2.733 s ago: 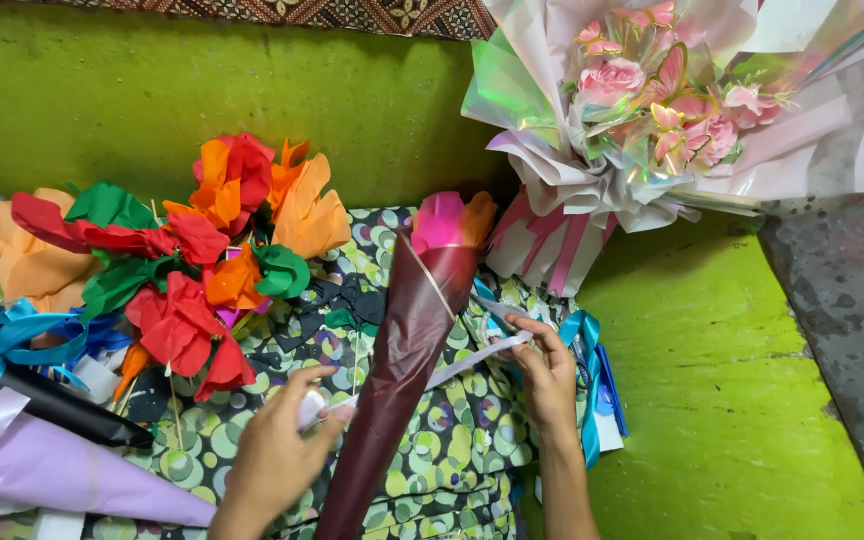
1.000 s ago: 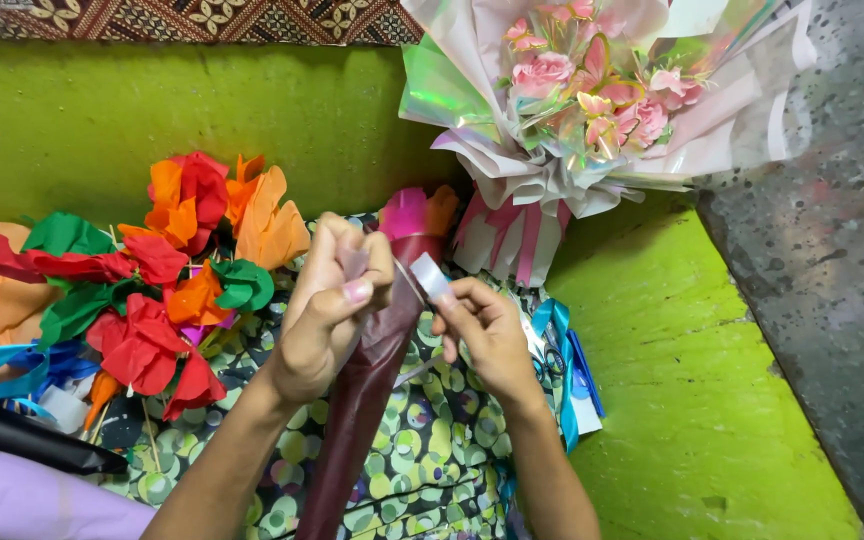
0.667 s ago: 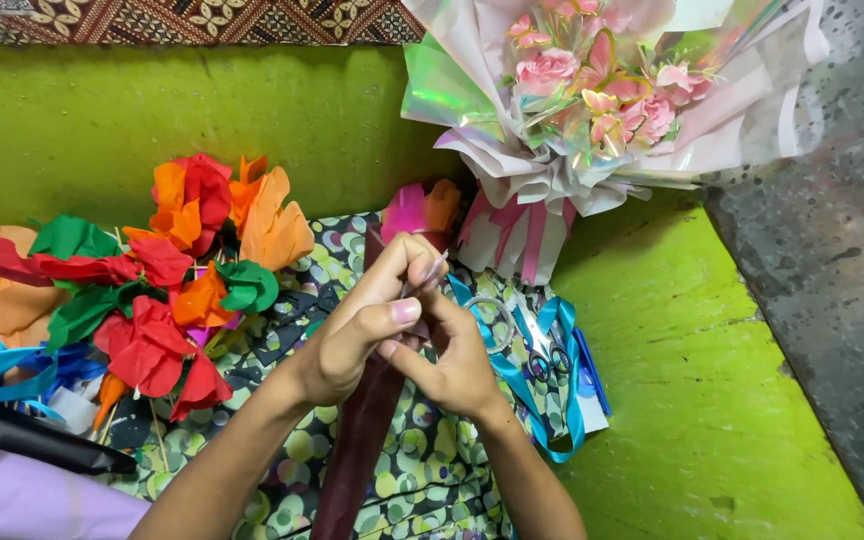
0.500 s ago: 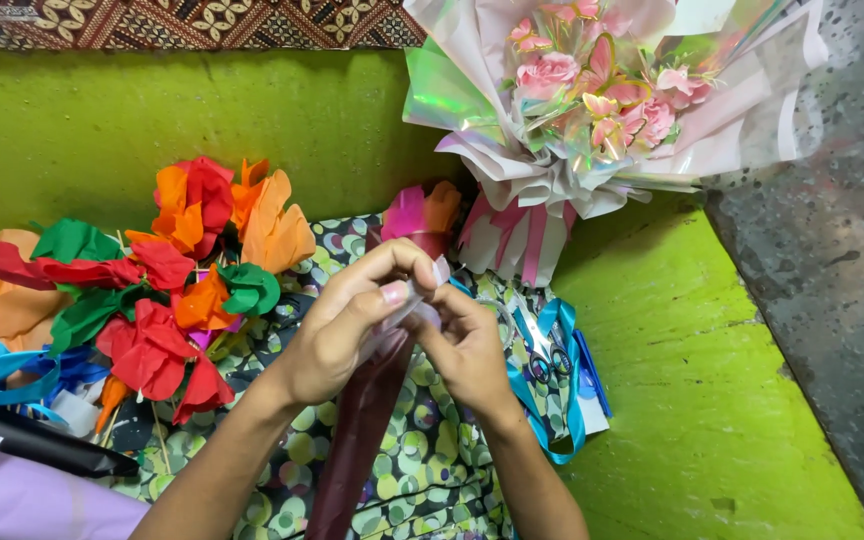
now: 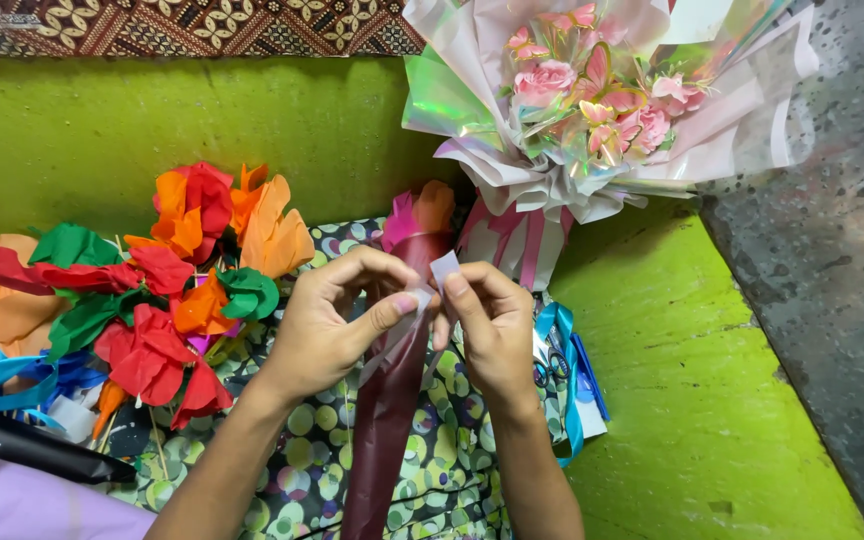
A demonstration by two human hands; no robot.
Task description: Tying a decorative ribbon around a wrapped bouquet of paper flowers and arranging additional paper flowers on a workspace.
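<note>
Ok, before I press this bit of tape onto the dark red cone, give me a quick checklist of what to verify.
1. Tape piece pinched in the right hand: ok, it sticks up between the fingertips.
2. Left hand steadying the wrap: ok, its fingers meet the right hand just above the maroon cone.
3. Cone lying flat on the dotted cloth: ok.
4. Pink and orange flower seated in the cone's mouth: ok, petals show above the rim.
5. Overlap of the wrap closed where the tape goes: cannot tell, the hands cover it.
6. Large wrapped bouquet apart from the hands: ok, it is behind them.
</note>
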